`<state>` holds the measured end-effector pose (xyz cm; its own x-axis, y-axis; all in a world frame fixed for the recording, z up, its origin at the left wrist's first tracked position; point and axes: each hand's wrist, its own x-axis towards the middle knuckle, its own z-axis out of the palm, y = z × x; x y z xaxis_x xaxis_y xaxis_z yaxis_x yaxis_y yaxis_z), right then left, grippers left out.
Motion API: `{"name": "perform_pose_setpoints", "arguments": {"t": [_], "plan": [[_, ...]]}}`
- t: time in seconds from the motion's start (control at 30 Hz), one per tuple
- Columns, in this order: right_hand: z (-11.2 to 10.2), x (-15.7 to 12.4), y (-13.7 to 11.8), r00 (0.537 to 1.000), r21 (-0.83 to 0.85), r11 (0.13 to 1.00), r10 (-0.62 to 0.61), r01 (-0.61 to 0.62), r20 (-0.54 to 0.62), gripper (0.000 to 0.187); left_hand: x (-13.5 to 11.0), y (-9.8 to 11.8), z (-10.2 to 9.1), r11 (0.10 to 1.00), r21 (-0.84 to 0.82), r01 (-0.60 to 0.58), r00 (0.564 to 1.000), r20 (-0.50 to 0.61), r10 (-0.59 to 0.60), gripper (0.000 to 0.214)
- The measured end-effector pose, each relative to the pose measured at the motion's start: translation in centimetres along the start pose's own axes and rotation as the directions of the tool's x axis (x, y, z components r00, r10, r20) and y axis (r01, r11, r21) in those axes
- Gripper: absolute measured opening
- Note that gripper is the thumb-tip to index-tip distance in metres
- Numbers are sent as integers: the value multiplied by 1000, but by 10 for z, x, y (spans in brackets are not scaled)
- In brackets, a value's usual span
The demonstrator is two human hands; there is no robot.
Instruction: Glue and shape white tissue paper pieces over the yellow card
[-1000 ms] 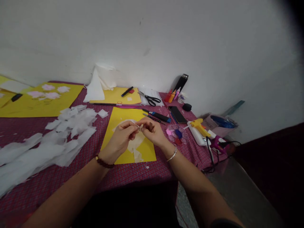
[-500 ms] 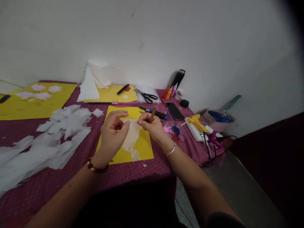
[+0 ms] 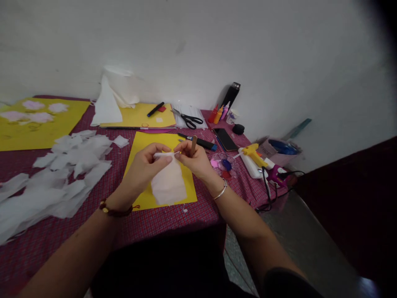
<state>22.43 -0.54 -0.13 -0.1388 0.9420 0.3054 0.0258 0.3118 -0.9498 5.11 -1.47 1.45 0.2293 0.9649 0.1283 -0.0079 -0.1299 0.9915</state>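
A piece of thin white tissue paper (image 3: 169,182) hangs between my hands, above a yellow sheet (image 3: 141,142). My left hand (image 3: 147,165) pinches its top edge between thumb and fingers, where the edge looks folded over. Close beside it, my right hand (image 3: 195,159) pinches the same edge near the right corner. A flat brown stick (image 3: 194,145) is also tucked between the fingers of my right hand and points upward. Behind that hand a black and blue cutter (image 3: 203,143) lies on the cloth.
Loose tissue pieces (image 3: 71,169) spread over the left of the table. Scissors (image 3: 189,120), small paint bottles (image 3: 218,114), a phone (image 3: 225,139) and a paint palette (image 3: 223,165) lie behind and right. A yellow glue gun (image 3: 254,155) with a cord sits near the right edge.
The tissue paper has gone from hanging crumpled and narrow to spread out wide, with its top edge folded. My left hand's fingers have closed on it. The view has shifted slightly.
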Motion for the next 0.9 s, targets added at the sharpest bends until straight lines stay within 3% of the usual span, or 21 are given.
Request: {"name": "perform_pose_setpoints", "arguments": {"t": [0.13, 0.27, 0.4, 0.53, 0.67, 0.8, 0.9], "plan": [[1, 0, -1, 999, -2, 999, -39, 39, -1, 20, 0, -1, 2, 996, 88, 24, 999, -48, -19, 28], [2, -2, -4, 998, 26, 998, -52, 51, 21, 26, -1, 0, 4, 995, 1, 96, 992, -85, -96, 25], [-7, 2, -5, 992, 161, 985, -42, 62, -123, 40, -1, 2, 5, 974, -115, 196, 976, -72, -205, 28], [-25, 8, -6, 972, 178, 980, -43, 86, -230, 60, 0, -2, 7, 961, -206, 186, 980, -26, -195, 19], [-34, 6, -12, 984, 224, 974, 1, 40, -180, 63, 0, -9, 8, 967, -215, 140, 990, 37, -135, 13], [-32, 3, -17, 1000, 296, 955, 12, -3, -27, 38, 1, -13, 8, 980, -166, 110, 992, 80, -98, 18], [-31, 3, -16, 999, 295, 956, -9, -1, 36, 33, 1, -15, 8, 987, -154, 49, 997, 72, -38, 18]]}}
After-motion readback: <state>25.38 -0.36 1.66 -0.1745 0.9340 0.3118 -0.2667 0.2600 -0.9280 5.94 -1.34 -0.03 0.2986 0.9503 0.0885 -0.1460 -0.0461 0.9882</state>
